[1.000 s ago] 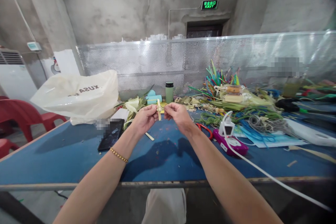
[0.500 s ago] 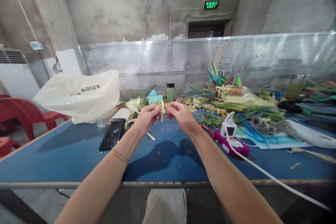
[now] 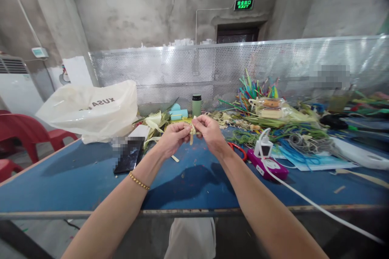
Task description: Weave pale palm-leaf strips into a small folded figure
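A small pale straw-coloured piece [image 3: 192, 139] is pinched between my two hands above the middle of the blue table [image 3: 121, 194]. The fingertips of my left hand [image 3: 176, 136] close on its left side. From the right, my right hand [image 3: 207, 129] grips its upper part with thumb and forefinger. A short strip end hangs down between the hands. The fingers cover most of the piece, so its shape is partly hidden. Just beyond the hands stands a green bottle with a black lid [image 3: 196, 105].
A white plastic bag [image 3: 91, 109] and a dark tablet [image 3: 129, 156] are at the left. Red-handled scissors [image 3: 240, 149], a purple power strip [image 3: 269, 166] with a white cable, and heaps of green and blue cords [image 3: 294, 145] lie right. A perforated metal screen [image 3: 158, 73] stands behind.
Both hands have shifted slightly right with the piece. The piece now tilts, and my right fingers have moved up over its top.
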Tool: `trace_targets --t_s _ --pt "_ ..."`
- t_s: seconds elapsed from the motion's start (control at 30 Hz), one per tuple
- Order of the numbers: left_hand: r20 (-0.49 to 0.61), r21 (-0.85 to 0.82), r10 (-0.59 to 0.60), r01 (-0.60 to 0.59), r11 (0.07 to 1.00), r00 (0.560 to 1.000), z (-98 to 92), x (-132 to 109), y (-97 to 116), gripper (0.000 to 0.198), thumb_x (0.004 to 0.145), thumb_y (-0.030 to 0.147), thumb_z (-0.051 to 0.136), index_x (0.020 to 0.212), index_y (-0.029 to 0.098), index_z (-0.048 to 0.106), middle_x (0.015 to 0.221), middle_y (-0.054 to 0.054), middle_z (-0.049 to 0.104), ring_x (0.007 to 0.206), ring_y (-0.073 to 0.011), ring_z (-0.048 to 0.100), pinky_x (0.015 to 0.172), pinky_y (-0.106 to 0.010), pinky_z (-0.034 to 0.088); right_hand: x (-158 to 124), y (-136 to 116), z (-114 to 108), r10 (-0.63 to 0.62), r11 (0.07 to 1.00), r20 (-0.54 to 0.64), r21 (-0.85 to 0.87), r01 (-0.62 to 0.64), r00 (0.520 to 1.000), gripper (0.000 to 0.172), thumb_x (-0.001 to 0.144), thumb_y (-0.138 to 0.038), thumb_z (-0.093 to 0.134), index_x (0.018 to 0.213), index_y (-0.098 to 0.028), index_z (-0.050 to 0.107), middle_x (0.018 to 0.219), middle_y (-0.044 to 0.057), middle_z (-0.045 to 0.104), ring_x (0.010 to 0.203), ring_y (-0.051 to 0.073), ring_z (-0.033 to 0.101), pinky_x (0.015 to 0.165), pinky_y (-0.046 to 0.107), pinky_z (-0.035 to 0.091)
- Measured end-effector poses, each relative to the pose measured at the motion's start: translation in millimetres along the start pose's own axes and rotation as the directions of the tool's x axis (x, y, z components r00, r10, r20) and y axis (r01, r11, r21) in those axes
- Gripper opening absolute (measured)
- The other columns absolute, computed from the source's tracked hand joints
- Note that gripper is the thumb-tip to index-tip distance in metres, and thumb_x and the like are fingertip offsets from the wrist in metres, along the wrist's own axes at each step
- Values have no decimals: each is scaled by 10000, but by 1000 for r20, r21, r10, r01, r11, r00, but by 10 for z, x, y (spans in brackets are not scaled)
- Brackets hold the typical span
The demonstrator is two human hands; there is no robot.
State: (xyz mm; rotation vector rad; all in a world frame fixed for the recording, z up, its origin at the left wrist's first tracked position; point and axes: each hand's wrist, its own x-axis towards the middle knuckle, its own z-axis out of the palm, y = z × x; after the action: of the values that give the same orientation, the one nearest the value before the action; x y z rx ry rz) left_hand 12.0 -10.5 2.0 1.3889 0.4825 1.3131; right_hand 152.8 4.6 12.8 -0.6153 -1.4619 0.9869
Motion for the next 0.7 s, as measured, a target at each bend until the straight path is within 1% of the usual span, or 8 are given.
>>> trace_targets --t_s 0.1,0.2,0.27,0.33,0.4,0.5,0.6,0.7 --pt "-18 -5 13 -13 1000 1000 -12 7 4 233 681 287 767 702 93 640 591 4 531 519 -63 433 524 -219 342 2 -14 -24 24 999 36 -44 -23 999 404 715 -543 670 682 -173 513 529 -48 490 435 67 433 416 207 340" --pt "-57 -28 35 -37 999 998 -52 24 12 222 684 274 759 708 88 641 606 -4 551 524 -63 450 534 -214 366 -4 -37 -54 57 994 112 -104 -45 992 419 771 -567 600 693 -159 542 567 -11 556 470 92 515 447 222 395" --pt "-97 -33 43 -46 998 994 -78 32 26 224 677 275 759 714 89 639 592 1 549 515 -65 461 531 -214 379 -14 -60 -68 48 991 172 -129 -26 984 405 761 -545 627 680 -157 545 562 -15 553 457 84 505 445 219 394" --pt "-141 -10 44 -46 999 989 -97 32 49 230 670 272 761 752 96 638 587 6 559 498 -67 471 518 -215 384 -26 -82 -77 25 990 204 -140 4 979 379 733 -508 673 665 -159 542 553 -29 538 441 72 482 439 213 389" --pt "-164 57 54 -45 997 985 -106 24 78 245 675 272 754 812 112 628 593 9 581 485 -75 487 510 -220 389 -34 -98 -85 19 988 222 -151 15 975 357 733 -478 679 652 -158 542 549 -33 528 439 67 473 439 210 386" --pt "-134 227 92 -60 972 987 -109 6 123 240 728 304 710 847 126 602 554 12 585 478 -88 505 513 -226 398 -33 -102 -103 53 982 253 -187 -5 966 312 747 -432 667 663 -151 559 559 -26 533 452 69 476 441 207 391" --pt "-95 387 117 -71 919 989 -104 -8 150 231 774 333 663 835 125 584 544 4 588 493 -94 523 523 -225 407 -23 -87 -122 51 974 219 -227 0 974 265 756 -389 653 689 -149 565 553 -27 533 454 70 475 441 202 390" --pt "-78 454 120 -72 888 990 -107 -10 151 210 775 321 656 807 140 553 595 -1 599 533 -105 551 554 -240 440 -14 -66 -128 24 958 176 -284 28 984 240 770 -368 629 699 -148 564 522 -28 525 445 72 467 434 196 383"
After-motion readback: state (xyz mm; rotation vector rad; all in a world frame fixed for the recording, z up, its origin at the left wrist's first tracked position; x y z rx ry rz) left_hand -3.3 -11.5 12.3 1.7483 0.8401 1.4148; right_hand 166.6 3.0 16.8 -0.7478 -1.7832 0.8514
